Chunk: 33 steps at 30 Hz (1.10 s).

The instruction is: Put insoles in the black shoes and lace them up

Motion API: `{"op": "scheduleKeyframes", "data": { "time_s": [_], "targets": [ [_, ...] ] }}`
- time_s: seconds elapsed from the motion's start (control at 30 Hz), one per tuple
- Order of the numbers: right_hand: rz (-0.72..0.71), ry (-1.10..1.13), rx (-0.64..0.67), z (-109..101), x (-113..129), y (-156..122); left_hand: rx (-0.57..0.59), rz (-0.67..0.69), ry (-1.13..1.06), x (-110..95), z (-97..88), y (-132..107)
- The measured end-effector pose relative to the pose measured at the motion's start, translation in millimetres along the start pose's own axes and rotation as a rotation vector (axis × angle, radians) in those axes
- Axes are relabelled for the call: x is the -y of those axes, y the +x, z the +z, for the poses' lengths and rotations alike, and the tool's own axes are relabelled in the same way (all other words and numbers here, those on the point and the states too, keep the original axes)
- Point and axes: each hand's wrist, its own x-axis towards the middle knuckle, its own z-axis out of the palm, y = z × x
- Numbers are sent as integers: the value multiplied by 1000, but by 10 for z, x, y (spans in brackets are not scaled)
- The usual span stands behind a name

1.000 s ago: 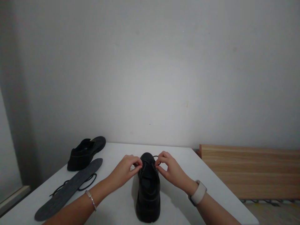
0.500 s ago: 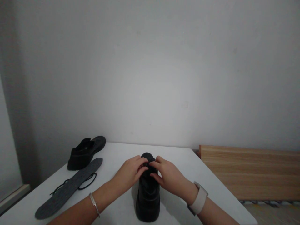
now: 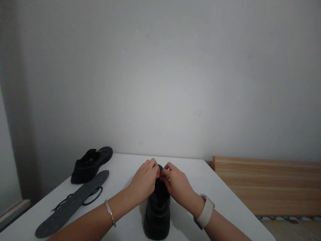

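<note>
The black shoe [image 3: 157, 219] stands on the white table [image 3: 193, 169], between its left and right edges, with the toe toward the far edge. The left hand [image 3: 143, 179] and the right hand [image 3: 179, 182] meet above its front part — fingers bent, fingertips nearly together. What they have hold of, I cannot tell, because the fingers cover this place. Close to the table's far left corner is a second shoe [image 3: 85, 170]; nearer, along the left edge, a grey insole [image 3: 72, 206] lies slantwise over a dark lace [image 3: 94, 200].
</note>
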Motion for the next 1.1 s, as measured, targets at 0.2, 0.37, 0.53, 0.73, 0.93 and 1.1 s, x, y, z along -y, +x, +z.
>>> {"op": "scheduleKeyframes", "data": {
  "time_s": [0.2, 0.37, 0.53, 0.73, 0.93, 1.1],
  "targets": [
    [111, 668, -359, -23, -27, 149, -199, -92, -866, 183, 38, 118],
    [120, 855, -388, 36, 1, 202, -154, -189, -1168, 226, 119, 188],
    [31, 740, -441, 7, -10, 259, -113, -192, -1188, 149, 138, 225],
    [11, 730, -443, -23, -39, 353, 22, -121, -1155, 75, 85, 224],
    [41, 878, -310, 42, -117, 320, 50, -98, -1074, 118, 7, 186],
    [97, 963, -28, 64, -219, 249, -5, 96, -630, 118, -147, 86]
  ]
}}
